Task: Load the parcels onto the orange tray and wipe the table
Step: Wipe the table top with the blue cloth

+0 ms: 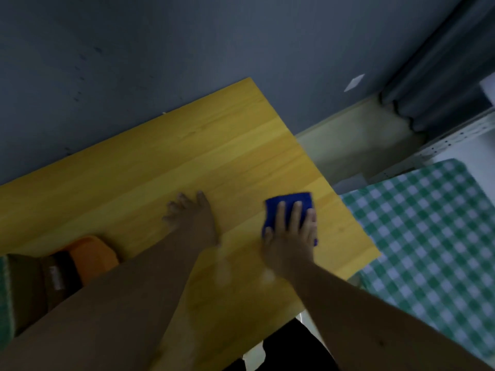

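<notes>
Small blue soft cloth (290, 210), limp, likely light: right hand (290, 236) spread flat on it; left hand (191, 218) spread on yellow wooden worktop (187, 156) beside it

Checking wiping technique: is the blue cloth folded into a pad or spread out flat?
Folded, apparently: the blue cloth shows as a small compact rectangle under the right hand, pressed flat on the table. Blur hides any layers.

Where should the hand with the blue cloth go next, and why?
Probably slide the blue cloth leftward. The right hand presses it flat near the table's right edge, and bare wood stretches left past the left hand.
</notes>
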